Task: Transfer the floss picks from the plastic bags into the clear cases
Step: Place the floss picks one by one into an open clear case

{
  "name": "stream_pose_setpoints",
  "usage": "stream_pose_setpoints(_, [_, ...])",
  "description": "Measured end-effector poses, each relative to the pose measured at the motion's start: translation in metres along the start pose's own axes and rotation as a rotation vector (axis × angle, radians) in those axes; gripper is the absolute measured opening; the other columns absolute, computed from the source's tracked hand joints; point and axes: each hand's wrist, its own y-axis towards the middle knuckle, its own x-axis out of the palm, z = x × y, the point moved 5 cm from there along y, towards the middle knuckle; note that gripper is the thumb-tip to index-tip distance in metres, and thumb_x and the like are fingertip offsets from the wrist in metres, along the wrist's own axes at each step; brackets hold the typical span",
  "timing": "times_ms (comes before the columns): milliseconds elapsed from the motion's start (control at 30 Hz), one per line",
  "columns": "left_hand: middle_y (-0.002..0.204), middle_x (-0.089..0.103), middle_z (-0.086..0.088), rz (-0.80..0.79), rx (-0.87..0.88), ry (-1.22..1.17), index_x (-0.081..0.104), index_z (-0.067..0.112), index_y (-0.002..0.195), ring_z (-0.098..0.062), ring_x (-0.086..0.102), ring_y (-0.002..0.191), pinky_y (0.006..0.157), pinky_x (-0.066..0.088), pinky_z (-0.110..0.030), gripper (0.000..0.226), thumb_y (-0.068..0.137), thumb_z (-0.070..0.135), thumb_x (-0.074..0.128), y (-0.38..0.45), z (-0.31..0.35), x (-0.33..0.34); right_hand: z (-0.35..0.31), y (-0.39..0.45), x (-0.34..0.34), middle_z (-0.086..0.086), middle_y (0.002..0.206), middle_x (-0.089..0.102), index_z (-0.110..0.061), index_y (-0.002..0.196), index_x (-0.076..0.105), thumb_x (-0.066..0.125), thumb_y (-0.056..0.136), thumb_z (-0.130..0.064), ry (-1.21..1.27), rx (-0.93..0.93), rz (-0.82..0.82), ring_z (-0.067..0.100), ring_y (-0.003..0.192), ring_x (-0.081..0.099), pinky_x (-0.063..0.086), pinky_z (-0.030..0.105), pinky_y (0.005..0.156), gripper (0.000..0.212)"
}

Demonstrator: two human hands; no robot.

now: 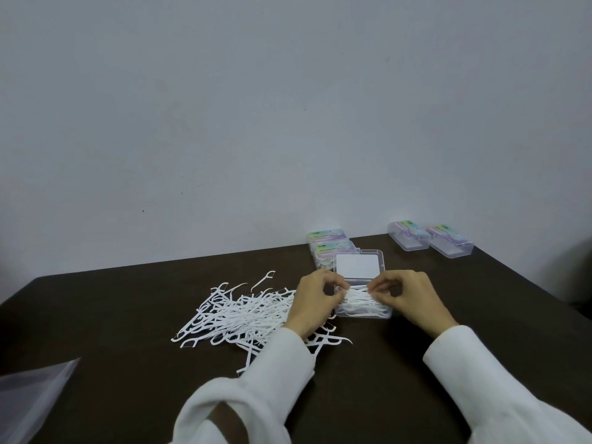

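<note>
Both hands' fingers (344, 285) pinched on floss picks (358, 296) over open case (362, 310), loose pile (243, 315) left.

picks: white loose pile (243, 315) L of case | open clear case (362, 283) part-filled | bag (32, 398) near-L edge

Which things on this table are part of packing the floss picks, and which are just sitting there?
In use: left hand, right hand, open clear case, loose floss picks pile.

Lying about: closed labelled cases, two more cases, empty plastic bag.

Dark table (128, 315): floss picks (237, 315), cases (413, 235)
</note>
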Motion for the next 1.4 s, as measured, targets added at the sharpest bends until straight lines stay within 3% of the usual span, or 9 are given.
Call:
stream_pose_setpoints(133, [0.108,0.065,0.005,-0.01,0.004,0.012,0.074,0.016,0.094,-0.004,0.056,0.102,0.089,0.04,-0.016,0.012,0.086,0.013,0.065,0.001,0.0,0.001,-0.001,-0.002,-0.002,-0.008,0.082,0.071,-0.026,0.084,0.069,0.073,0.076,-0.006,-0.021,-0.023,-0.015,-0.001,0.075,0.065,0.05,0.008,0.071,0.023])
stream_pose_setpoints(233, [0.11,0.065,0.005,-0.02,0.0,0.009,0.074,0.015,0.096,-0.004,0.056,0.103,0.09,0.042,-0.017,0.014,0.088,0.012,0.063,0.001,0.001,0.0,-0.003,-0.002,0.0,-0.007,0.083,0.071,-0.025,0.087,0.07,0.074,0.076,-0.011,-0.073,-0.063,-0.017,0.0,0.076,0.064,0.05,0.016,0.082,0.018])
stream_pose_setpoints(367, [0.111,0.064,0.005,-0.016,0.005,0.02,0.073,0.015,0.098,-0.004,0.055,0.103,0.081,0.036,-0.005,0.017,0.089,0.01,0.061,-0.002,0.002,-0.004,-0.003,-0.003,-0.001,-0.015,0.083,0.068,-0.032,0.088,0.066,0.071,0.08,-0.019,-0.172,-0.083,0.031,-0.002,0.08,0.061,0.023,0.029,0.106,0.016])
stream_pose_setpoints(500, [0.106,0.066,0.005,-0.007,0.027,0.007,0.073,0.017,0.098,-0.003,0.057,0.096,0.077,0.037,-0.001,0.019,0.088,0.007,0.06,-0.008,0.005,-0.018,-0.015,-0.004,0.001,-0.019,0.081,0.062,-0.033,0.089,0.065,0.067,0.083,-0.022,-0.151,-0.123,0.129,0.002,0.083,0.058,0.03,0.029,0.1,0.013])
stream_pose_setpoints(667, [0.104,0.068,0.012,-0.038,0.01,0.004,0.072,0.027,0.094,0.001,0.058,0.102,0.092,0.043,-0.016,0.022,0.089,0.01,0.06,-0.027,-0.007,-0.051,-0.049,-0.008,0.021,-0.017,0.088,0.063,-0.033,0.091,0.064,0.063,0.086,-0.023,-0.133,-0.189,0.061,-0.003,0.085,0.051,0.023,0.021,0.092,0.011])
stream_pose_setpoints(900, [0.094,0.069,0.02,0.005,-0.026,0.079,0.071,0.029,0.091,0.01,0.058,0.093,0.079,0.037,0.0,0.02,0.088,0.011,0.063,-0.055,-0.033,-0.114,-0.092,-0.007,0.064,-0.019,0.079,0.059,-0.031,0.095,0.065,0.062,0.087,-0.025,-0.15,-0.345,-0.015,-0.005,0.075,0.051,0.028,0.022,0.091,0.011])
stream_pose_setpoints(1067, [0.099,0.066,0.021,-0.021,-0.093,0.213,0.07,0.035,0.095,0.009,0.055,0.099,0.085,0.036,-0.008,0.017,0.08,0.029,0.073,-0.071,-0.052,-0.149,-0.107,-0.001,0.094,-0.017,0.117,0.056,-0.031,0.118,0.054,0.055,0.089,-0.036,-0.215,-0.375,-0.179,-0.001,0.107,0.047,0.025,0.031,0.105,0.03])
stream_pose_setpoints(1167, [0.105,0.058,0.025,-0.129,-0.154,0.313,0.068,0.035,0.104,0.008,0.049,0.103,0.091,0.037,-0.018,0.037,0.07,0.047,0.078,-0.079,-0.062,-0.153,-0.111,0.005,0.108,-0.017,0.128,0.049,-0.031,0.129,0.046,0.051,0.09,-0.042,-0.262,-0.353,-0.25,0.001,0.12,0.043,0.021,0.029,0.109,0.041])
stream_pose_setpoints(1400, [0.096,0.065,0.019,-0.079,-0.069,0.375,0.071,0.032,0.098,0.004,0.059,0.089,0.087,0.049,-0.029,0.023,0.076,0.039,0.075,-0.078,-0.06,-0.155,-0.111,0.011,0.102,-0.013,0.094,0.066,-0.025,0.098,0.068,0.064,0.086,-0.027,-0.148,-0.342,-0.216,0.001,0.087,0.059,0.046,0.023,0.085,0.013])
